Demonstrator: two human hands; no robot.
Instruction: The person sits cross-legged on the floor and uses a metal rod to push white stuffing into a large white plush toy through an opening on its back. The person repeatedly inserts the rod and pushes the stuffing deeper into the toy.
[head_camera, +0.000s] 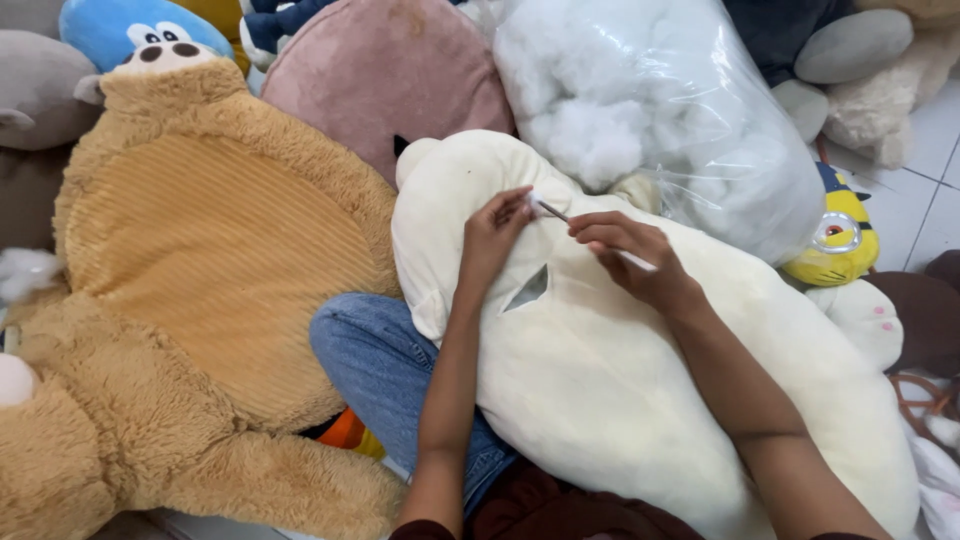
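A large cream plush toy (620, 380) lies across my lap, with an open slit (528, 288) in its fabric near the middle. My left hand (492, 240) rests on the plush just above the slit, fingertips pinching the fabric at the tip of a thin tool. My right hand (630, 255) holds that thin white stick-like tool (560, 214), pointing it up-left toward my left fingertips. Both hands sit close together over the plush's upper part.
A big tan plush bear (200, 290) lies at the left. A clear plastic bag of white stuffing (660, 110) sits behind the cream plush. A pink cushion (385, 75), a yellow plush (845, 235) and other soft toys crowd the back and right.
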